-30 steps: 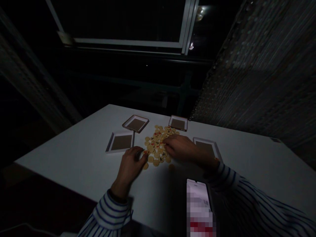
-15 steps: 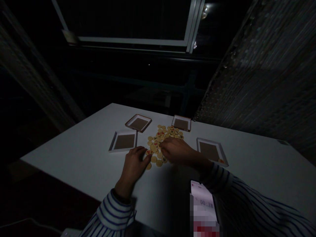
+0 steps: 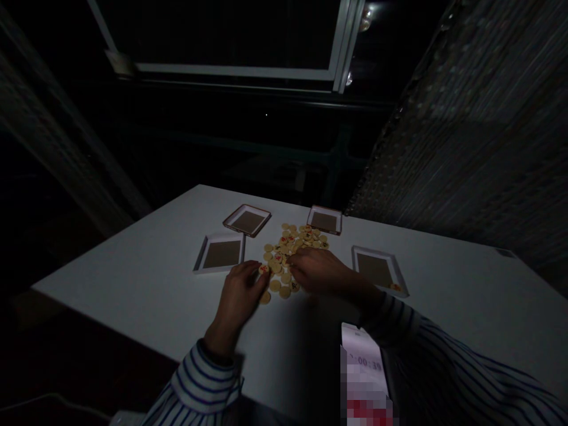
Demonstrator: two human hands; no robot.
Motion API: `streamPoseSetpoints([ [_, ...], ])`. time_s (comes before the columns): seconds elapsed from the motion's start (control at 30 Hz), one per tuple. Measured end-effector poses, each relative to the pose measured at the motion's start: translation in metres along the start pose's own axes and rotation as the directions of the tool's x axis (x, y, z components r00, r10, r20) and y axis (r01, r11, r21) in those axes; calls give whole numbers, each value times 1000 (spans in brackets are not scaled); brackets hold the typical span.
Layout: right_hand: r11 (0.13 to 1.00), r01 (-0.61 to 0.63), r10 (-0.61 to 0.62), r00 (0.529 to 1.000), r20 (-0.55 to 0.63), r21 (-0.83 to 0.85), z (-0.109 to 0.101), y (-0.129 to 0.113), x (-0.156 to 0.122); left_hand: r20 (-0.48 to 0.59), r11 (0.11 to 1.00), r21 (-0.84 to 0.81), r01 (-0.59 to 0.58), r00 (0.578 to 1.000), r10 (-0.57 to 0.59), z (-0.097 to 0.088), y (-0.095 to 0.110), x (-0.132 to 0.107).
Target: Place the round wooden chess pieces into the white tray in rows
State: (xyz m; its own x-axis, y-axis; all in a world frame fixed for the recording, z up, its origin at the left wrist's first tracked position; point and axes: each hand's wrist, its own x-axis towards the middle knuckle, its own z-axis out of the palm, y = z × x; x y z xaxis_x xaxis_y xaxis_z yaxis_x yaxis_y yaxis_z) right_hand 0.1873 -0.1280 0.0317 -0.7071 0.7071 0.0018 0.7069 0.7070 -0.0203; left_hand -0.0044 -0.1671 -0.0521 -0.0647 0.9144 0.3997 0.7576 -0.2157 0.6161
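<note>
Your left hand pinches a red-marked Chinese chess piece. Your right hand bends over the pile of round pieces on the worktop; I can't tell if it grips one.

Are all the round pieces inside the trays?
No, lots of pieces lie in a pile on the table, outside the trays.
</note>
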Motion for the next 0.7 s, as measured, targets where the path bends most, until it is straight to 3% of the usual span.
streamPoseSetpoints([
  [0.37,1000,2,-2,999,-36,3,-6,5,-7,-134,995,-99,4,991,-18,-7,11,-1],
  [0.7,1000,-28,28,999,-35,15,-12,10,-18,-178,997,-51,-53,983,43,-5,12,-3],
])
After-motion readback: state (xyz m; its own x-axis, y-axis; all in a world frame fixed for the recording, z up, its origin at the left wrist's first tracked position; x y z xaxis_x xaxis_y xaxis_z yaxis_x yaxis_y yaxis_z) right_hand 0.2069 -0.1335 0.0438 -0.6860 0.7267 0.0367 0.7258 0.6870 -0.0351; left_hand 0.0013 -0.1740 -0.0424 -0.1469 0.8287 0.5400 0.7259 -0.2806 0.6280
